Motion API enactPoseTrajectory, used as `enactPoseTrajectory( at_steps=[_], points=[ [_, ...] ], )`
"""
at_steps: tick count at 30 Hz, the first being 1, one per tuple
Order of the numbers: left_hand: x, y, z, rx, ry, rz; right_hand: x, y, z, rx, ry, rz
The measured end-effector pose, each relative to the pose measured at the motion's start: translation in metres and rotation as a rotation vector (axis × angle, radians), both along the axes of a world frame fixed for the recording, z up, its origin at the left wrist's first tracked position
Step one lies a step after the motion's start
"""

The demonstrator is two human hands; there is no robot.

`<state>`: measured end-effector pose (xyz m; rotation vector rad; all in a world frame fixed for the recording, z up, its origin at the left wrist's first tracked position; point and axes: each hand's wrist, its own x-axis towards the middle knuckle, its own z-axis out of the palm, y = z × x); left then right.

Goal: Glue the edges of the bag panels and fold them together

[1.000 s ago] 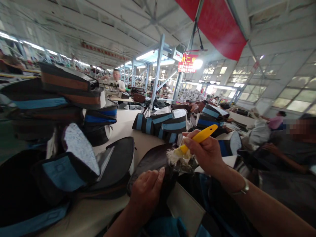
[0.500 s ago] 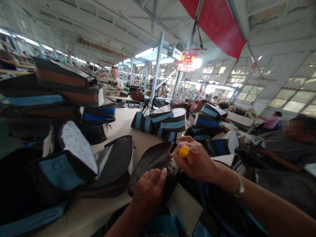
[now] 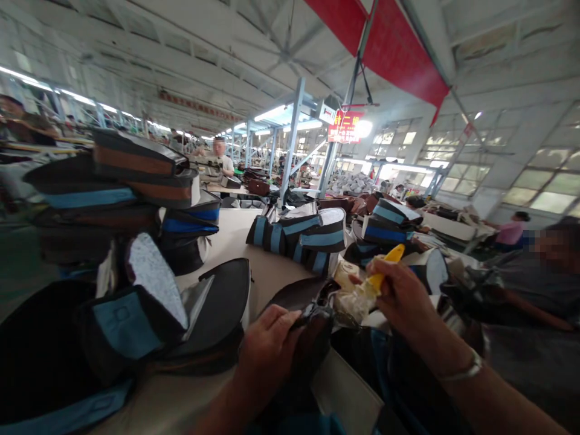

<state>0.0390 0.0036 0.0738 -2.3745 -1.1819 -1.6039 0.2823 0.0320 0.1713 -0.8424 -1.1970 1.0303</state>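
My left hand point(image 3: 272, 344) pinches the edge of a dark brown leather piece point(image 3: 296, 293), thumb on top, and the piece is bent up at its right end. In my right hand point(image 3: 403, 296) is a brush with a yellow handle point(image 3: 393, 254), tilted, its lower end at a whitish, crusted glue pot point(image 3: 353, 299). The bristles are hidden there. A bracelet sits on the right wrist. Left of my left hand stands a black bag part with a light blue band point(image 3: 124, 323), beside a flat black panel point(image 3: 222, 290).
Black bag parts with brown and blue bands are stacked at the left point(image 3: 136, 157). Banded parts point(image 3: 301, 232) lie across the pale table point(image 3: 231, 232), and more pile up point(image 3: 387, 223) at the right. A co-worker point(image 3: 544, 278) sits at the far right.
My right hand has moved the brush right, off the brown leather piece, to the glue pot. My left hand has gone from lying on the piece to gripping and bending up its edge.
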Motion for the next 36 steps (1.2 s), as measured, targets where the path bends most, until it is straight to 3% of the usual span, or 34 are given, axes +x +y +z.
enactPoseTrajectory(
  at_steps=[2, 4, 6, 10, 16, 20, 24, 28, 32, 36],
  points=[
    [-0.009, 0.007, 0.006, -0.146, -0.089, -0.009, -0.003, -0.003, -0.026, -0.166, 0.148, 0.16],
    [-0.017, 0.017, 0.004, -0.269, -0.159, 0.088, -0.016, -0.004, -0.051, -0.292, 0.375, 0.299],
    [-0.024, 0.028, -0.004, -0.3, -0.183, 0.192, -0.033, -0.003, -0.068, -0.319, 0.555, 0.36],
    [-0.037, 0.034, -0.023, -0.198, -0.011, 0.238, -0.066, 0.006, -0.083, -0.354, 0.697, 0.35],
    [-0.034, 0.009, -0.028, -0.333, 0.003, 0.125, -0.092, 0.01, -0.1, -0.417, 0.711, 0.308],
    [-0.028, 0.005, -0.018, -0.472, -0.144, 0.018, -0.082, 0.01, -0.091, -0.388, 0.623, 0.251],
    [-0.03, 0.009, -0.004, -0.61, -0.301, -0.138, -0.056, 0.012, -0.062, -0.261, 0.543, 0.235],
    [-0.029, 0.012, 0.002, -0.728, -0.429, -0.18, -0.052, 0.013, -0.038, -0.12, 0.295, 0.14],
    [-0.021, 0.013, 0.004, -0.725, -0.424, -0.208, -0.076, 0.023, -0.038, -0.075, 0.12, 0.012],
    [-0.015, 0.012, 0.006, -0.686, -0.395, -0.191, -0.09, 0.039, -0.041, 0.069, -0.244, -0.149]
  ],
)
